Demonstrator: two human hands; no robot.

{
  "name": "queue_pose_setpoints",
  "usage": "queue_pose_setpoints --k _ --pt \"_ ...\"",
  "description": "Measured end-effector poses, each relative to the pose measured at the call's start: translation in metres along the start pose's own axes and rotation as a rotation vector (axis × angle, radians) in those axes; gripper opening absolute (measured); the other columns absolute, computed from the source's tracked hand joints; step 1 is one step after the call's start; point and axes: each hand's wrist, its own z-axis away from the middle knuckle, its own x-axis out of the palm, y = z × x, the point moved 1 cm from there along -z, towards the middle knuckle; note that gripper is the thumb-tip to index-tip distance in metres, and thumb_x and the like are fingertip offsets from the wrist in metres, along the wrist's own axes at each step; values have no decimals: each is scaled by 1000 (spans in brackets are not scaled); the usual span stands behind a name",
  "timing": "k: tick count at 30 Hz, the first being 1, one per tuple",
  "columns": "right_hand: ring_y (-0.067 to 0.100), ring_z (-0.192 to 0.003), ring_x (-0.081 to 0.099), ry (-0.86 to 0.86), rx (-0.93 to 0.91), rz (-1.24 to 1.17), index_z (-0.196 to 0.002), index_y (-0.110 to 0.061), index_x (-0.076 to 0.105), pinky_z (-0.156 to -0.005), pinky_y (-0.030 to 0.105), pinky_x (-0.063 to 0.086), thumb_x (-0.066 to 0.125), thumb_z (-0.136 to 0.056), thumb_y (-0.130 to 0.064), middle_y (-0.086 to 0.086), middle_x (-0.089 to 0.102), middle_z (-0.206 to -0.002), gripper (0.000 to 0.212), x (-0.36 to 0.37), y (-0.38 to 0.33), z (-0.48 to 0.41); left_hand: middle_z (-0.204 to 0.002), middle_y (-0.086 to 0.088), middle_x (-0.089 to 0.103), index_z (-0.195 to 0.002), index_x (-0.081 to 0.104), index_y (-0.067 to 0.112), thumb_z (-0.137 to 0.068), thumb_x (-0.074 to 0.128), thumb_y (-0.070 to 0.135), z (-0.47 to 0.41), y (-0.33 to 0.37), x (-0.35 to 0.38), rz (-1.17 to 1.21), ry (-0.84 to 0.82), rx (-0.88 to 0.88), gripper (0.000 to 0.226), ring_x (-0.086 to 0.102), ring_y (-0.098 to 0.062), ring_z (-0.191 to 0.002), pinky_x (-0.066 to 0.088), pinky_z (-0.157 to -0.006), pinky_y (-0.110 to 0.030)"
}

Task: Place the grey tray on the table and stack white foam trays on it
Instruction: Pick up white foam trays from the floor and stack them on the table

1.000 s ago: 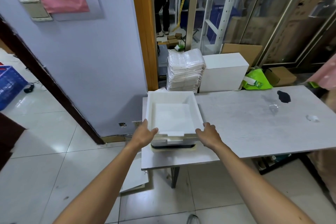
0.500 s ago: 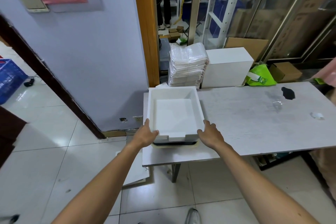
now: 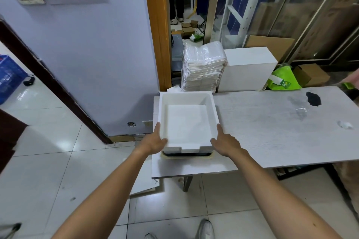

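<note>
Both hands [image 3: 154, 141] grip stacked foam trays [image 3: 187, 122]; grey tray [image 3: 187, 154] beneath.

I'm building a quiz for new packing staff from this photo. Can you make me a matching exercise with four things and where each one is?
Things:
1. foam tray
2. grey tray
3. green bag
4. blue crate

Places:
A. floor, far left
B. between both hands
C. behind the table's far edge
D. under the white stack

Pairs: 1-B, 2-D, 3-C, 4-A
</note>
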Motion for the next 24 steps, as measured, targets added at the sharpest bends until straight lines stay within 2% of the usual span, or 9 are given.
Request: queue_pose_setpoints --k 3,9,11,13,16,18,20,22,24 --pt "18 -65 50 33 1 35 -160 -22 -2 -51 30 33 37 -99 -34 1 53 -77 73 2 -4 -1 -149 -22 49 -160 -12 27 -101 45 41 -2 -2 2 -90 21 7 83 51 -40 -130 41 -106 -43" --pt "19 -66 52 48 11 17 -159 -26 -5 -53 30 35 35 -98 -36 4 58 -82 73 9 0 -5 -143 -23 54 -157 -17 31 -100 39 46 -3 -6 4 -138 7 29 82 59 -40 -120 44 -103 -45" --pt "20 -70 55 49 17 -1 -159 -27 -8 -55 31 36 33 -98 -36 8 62 -99 74 14 1 -6 -151 -18 48 -157 -19 33 -100 40 48 2 -8 2 -114 -17 41 83 54 -40 -129 41 -108 -45" --pt "26 -91 57 72 14 -12 -159 -25 -7 -66 33 42 33 -98 -35 14 53 -130 74 20 0 -6 -157 -14 41 -157 -17 36 -99 42 52 4 -12 -1 -85 -31 48 84 48 -38 -137 37 -113 -46" --pt "31 -122 45 174 -1 24 -159 -14 8 -97 40 40 39 -97 -28 15 40 -145 71 23 -7 -3 -163 -6 30 -160 -4 36 -100 44 53 8 -16 -11 -31 -32 58 79 40 -34 -144 34 -117 -47" --pt "32 -125 43 292 -37 46 -153 -5 21 -104 39 37 46 -93 -21 16 41 -144 67 25 -12 -1 -163 -4 30 -161 7 35 -100 46 54 12 -22 -16 33 -16 67 74 37 -31 -146 32 -119 -47" --pt "33 -127 44 401 -114 58 -150 1 27 -109 39 35 52 -91 -19 18 44 -143 67 28 -18 2 -158 -4 41 -158 23 34 -94 48 60 13 -33 -19 103 -2 84 73 43 -30 -142 36 -117 -49" --pt "34 -130 42 437 -201 82 -150 2 28 -112 39 32 53 -92 -19 19 43 -145 67 31 -28 7 -146 -6 56 -148 46 29 -85 49 65 20 -41 -23 183 24 91 72 59 -27 -127 45 -110 -47" --pt "34 -133 40 439 -258 76 -151 1 28 -114 39 30 52 -94 -20 19 41 -148 65 33 -41 12 -138 -5 64 -139 59 22 -91 52 53 28 -44 -28 243 79 96 58 66 -25 -117 48 -107 -44"
